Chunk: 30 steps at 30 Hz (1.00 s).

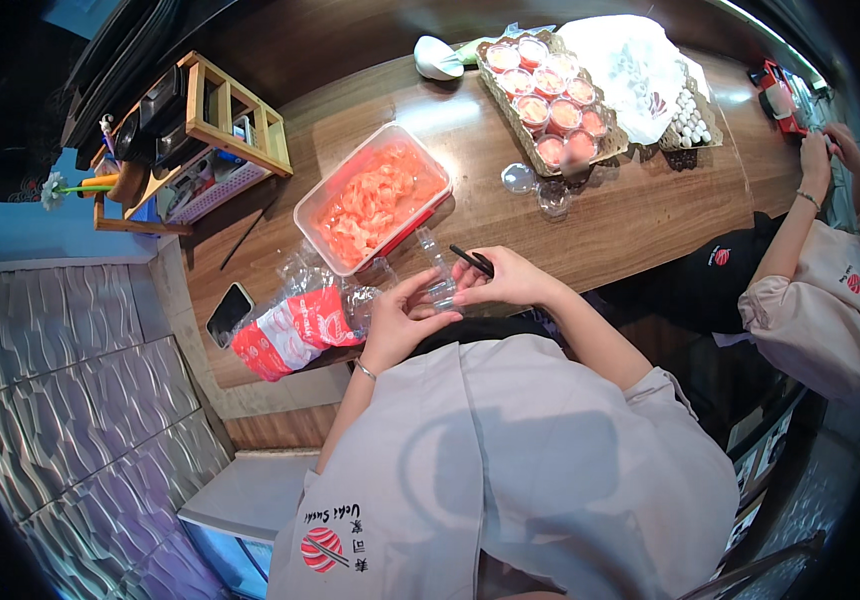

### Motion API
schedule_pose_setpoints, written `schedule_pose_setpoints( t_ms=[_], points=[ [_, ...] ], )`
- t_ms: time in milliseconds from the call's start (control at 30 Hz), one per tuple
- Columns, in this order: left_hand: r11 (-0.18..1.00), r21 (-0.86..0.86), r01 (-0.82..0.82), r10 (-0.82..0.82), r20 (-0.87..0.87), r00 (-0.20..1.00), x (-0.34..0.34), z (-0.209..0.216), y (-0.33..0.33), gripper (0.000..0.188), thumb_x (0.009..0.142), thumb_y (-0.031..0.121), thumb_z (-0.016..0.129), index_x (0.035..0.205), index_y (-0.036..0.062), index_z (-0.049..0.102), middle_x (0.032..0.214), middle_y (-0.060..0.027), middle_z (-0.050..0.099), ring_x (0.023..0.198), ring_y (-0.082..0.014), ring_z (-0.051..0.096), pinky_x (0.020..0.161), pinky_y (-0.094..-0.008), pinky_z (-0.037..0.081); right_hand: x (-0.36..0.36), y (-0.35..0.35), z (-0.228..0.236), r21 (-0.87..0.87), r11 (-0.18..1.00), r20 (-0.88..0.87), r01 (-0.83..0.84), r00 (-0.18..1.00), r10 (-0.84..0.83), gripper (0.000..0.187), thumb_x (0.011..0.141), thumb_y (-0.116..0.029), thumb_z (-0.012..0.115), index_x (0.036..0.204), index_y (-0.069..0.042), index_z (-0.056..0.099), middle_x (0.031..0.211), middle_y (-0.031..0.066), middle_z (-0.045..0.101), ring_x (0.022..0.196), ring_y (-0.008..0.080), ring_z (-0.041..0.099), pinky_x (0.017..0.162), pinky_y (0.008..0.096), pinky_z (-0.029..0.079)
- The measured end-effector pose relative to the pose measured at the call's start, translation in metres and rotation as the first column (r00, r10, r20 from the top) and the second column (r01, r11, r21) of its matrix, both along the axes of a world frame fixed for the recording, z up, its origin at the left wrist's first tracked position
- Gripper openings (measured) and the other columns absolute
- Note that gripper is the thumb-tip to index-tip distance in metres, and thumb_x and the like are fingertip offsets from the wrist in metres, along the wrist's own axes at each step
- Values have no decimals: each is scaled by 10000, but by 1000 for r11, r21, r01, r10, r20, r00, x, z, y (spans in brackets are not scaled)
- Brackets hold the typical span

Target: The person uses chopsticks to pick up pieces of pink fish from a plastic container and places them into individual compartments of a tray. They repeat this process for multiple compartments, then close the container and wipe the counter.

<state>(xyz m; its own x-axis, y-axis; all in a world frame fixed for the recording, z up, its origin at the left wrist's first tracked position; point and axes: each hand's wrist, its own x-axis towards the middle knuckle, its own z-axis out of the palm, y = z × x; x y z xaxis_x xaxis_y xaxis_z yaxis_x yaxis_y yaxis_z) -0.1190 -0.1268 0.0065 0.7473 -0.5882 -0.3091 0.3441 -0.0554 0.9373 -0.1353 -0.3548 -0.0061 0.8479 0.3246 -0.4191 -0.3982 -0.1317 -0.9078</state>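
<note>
A clear plastic cup [440,290], apparently one of a small stack, is between my two hands just in front of the tub. My left hand [405,318] is closed on its left side. My right hand [510,278] touches the cup's right side with its fingertips and also grips a pair of black chopsticks [473,261]. Just beyond is a red tub with a white rim [437,148], full of orange-pink pickled ginger [375,200]. Left of my left hand lies a red and white plastic bag [295,335], open toward the tub, with clear plastic around its mouth.
Lidded cups of pink food [550,85] fill a brown tray at the back. Beside it are a white plastic bag [625,75], small white pieces [690,122] and clear lids [518,178]. A phone [230,314] and a wooden rack [240,115] are left; a co-worker [810,270] stands right.
</note>
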Motion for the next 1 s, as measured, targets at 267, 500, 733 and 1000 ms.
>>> schedule_pose_setpoints(
  t_ms=[267, 500, 733, 1000],
  points=[
    [999, -31, -44, 44, 5, 999, -4, 4, 0, 639, 756, -35, 784, 1327, -79, 498, 1192, -178, 636, 1026, -204, 665, 875, -304, 569, 3, 1, 19, -24, 997, 40, -70, 997, 71, 329, 751, -229, 813, 932, -42, 613, 789, -6, 613, 749, 75, 568, 712, 240, 464],
    [998, 42, -56, 55, 27, 998, -5, 10, 6, 628, 757, -36, 784, 1323, -65, 513, 1184, -160, 643, 965, -182, 679, 844, -283, 574, 5, 7, 18, -51, 992, 70, -118, 990, 121, 307, 785, -205, 778, 966, -28, 605, 790, -8, 596, 729, 73, 555, 677, 232, 460],
    [941, 43, -336, 332, 70, 941, 16, -3, 93, 614, 749, -105, 741, 1320, -33, 528, 1203, -143, 635, 952, -146, 660, 835, -281, 570, 7, -53, 7, -363, 920, 181, 146, 980, -83, 475, 734, -314, 817, 1005, 11, 601, 790, 41, 619, 751, 120, 620, 691, 291, 523],
    [846, -127, -518, 523, 7, 852, 31, 10, 118, 734, 739, -116, 711, 1398, 0, 409, 1358, -211, 498, 1181, -273, 566, 907, -361, 569, 4, -62, -37, -892, 401, 260, 210, 963, 75, 678, 653, -484, 828, 1101, -43, 576, 881, 132, 681, 868, 318, 675, 769, 428, 537]
  ],
)
